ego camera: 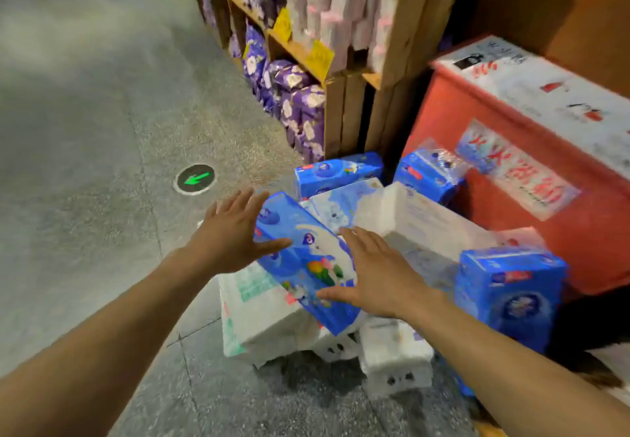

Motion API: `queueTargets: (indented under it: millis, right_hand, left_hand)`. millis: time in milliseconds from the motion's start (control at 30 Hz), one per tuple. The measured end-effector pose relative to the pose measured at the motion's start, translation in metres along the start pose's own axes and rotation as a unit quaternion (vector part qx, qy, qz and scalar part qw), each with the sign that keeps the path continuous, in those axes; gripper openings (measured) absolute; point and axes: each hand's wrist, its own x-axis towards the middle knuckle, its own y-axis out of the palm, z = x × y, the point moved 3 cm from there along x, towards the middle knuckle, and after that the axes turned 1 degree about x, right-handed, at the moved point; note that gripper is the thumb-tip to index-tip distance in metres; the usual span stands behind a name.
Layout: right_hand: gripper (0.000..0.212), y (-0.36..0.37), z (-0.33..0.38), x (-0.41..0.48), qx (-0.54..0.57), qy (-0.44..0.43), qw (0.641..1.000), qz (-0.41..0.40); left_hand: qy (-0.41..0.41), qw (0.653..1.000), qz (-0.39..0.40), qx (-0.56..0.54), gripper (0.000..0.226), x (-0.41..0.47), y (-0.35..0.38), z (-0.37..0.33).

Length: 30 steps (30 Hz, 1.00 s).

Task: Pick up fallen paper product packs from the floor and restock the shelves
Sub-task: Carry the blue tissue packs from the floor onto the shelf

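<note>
A heap of fallen tissue packs lies on the grey floor in front of a wooden shelf (335, 119). On top of the heap a blue pack (308, 259) rests tilted. My left hand (235, 232) is at its left side with the thumb touching the top face. My right hand (371, 273) is at its right side, fingers spread, thumb on the pack. Neither hand has closed around it. Under it lie white packs (262, 313). More blue packs lie behind (337, 170), at the back right (429, 170) and on the right (511, 293).
A red crate with a white lid (552, 150) stands right of the heap. The shelf holds purple packs (303, 112) low down and pink-white packs (341, 10) higher up. A green arrow marker (194, 179) is set in the floor at the left.
</note>
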Motion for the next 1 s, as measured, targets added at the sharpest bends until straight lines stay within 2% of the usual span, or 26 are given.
queueTargets:
  millis: [133,200,333,433,533,567,633,667,733,767,833,933,1000]
  right_hand:
    - [0.134,0.064,-0.008,0.052,-0.016,0.013,0.999,0.028]
    - [0.145,0.095,-0.017,0.076,0.004,0.036,0.999,0.036]
    - [0.147,0.137,-0.036,0.107,0.022,0.088,0.995,0.053]
    - [0.145,0.145,-0.037,0.118,0.026,0.099,0.992,0.075]
    - [0.136,0.147,-0.032,0.119,0.027,0.095,0.992,0.084]
    - [0.131,0.148,-0.031,0.118,0.031,0.09,0.992,0.085]
    - [0.118,0.149,-0.032,0.112,0.044,0.078,0.992,0.089]
    - [0.112,0.149,-0.032,0.109,0.048,0.072,0.992,0.09]
    - [0.103,0.15,-0.035,0.104,0.046,0.06,0.993,0.089]
    - [0.1,0.15,-0.035,0.101,0.045,0.056,0.993,0.09]
    - [0.097,0.148,-0.037,0.092,0.048,0.051,0.993,0.1]
    - [0.099,0.123,-0.034,0.074,0.078,0.027,0.992,0.094]
    - [0.102,0.084,-0.025,0.062,0.107,-0.003,0.992,0.06]
  left_hand:
    - [-0.057,0.998,-0.006,-0.024,0.14,0.016,0.058,0.04]
    - [-0.087,0.994,-0.008,-0.061,0.127,0.027,0.082,0.049]
    - [-0.154,0.97,-0.034,-0.186,0.103,0.055,0.118,0.063]
    - [-0.228,0.92,-0.08,-0.307,0.104,0.074,0.135,0.066]
    - [-0.307,0.849,-0.086,-0.422,0.097,0.085,0.149,0.068]
    - [-0.323,0.822,-0.081,-0.461,0.103,0.087,0.151,0.069]
    - [-0.373,0.739,-0.079,-0.556,0.118,0.089,0.149,0.069]
    - [-0.396,0.695,-0.078,-0.595,0.113,0.087,0.147,0.065]
    - [-0.412,0.641,-0.056,-0.645,0.082,0.08,0.143,0.052]
    - [-0.412,0.631,-0.035,-0.657,0.073,0.078,0.144,0.045]
    - [-0.406,0.624,-0.024,-0.667,0.071,0.069,0.139,0.032]
    - [-0.406,0.605,-0.073,-0.681,0.071,0.052,0.108,0.024]
    - [-0.403,0.593,-0.115,-0.688,0.057,0.032,0.07,0.025]
